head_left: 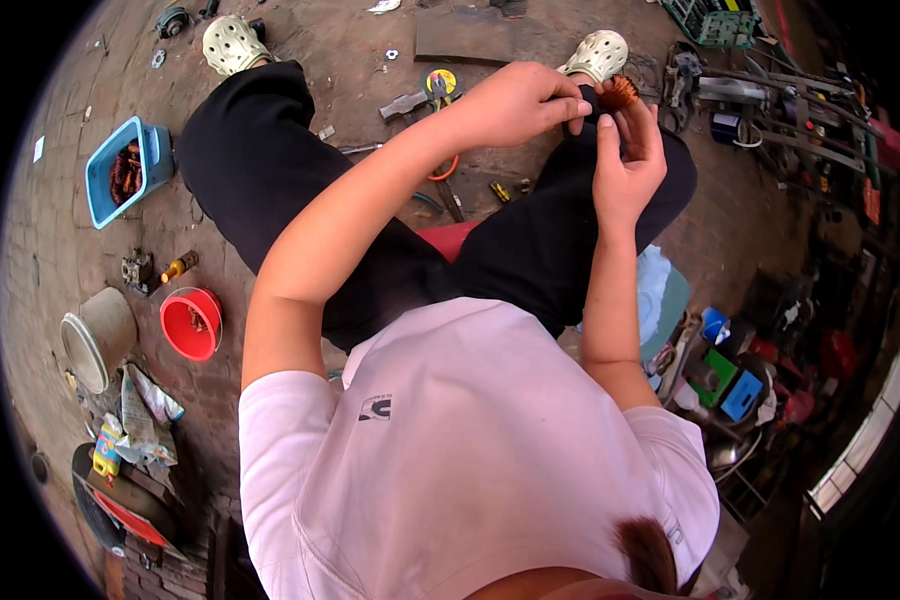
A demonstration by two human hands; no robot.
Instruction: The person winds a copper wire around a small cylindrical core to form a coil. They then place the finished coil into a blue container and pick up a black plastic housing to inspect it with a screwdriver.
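Note:
Both my hands meet above my right knee. A bundle of copper wire (pixel 618 93) with a fanned, brush-like end sits at the raised fingertips of my right hand (pixel 630 165), its fingers bent around it and partly hiding it. My left hand (pixel 525 103) reaches across from the left beside it, thumb and fingers pinched together. Whatever is between those fingertips is too small to make out. Below, between my feet, lie a hammer (pixel 403 105) and pliers (pixel 436 97) next to a round yellow piece (pixel 441 79).
At the left stand a blue basin (pixel 98 172) holding copper windings, a red bucket (pixel 175 325) with copper-coloured bits and a whitish bucket (pixel 105 335). A green crate (pixel 705 25) and metal parts (pixel 730 90) crowd the right. A flat plate (pixel 460 38) lies ahead.

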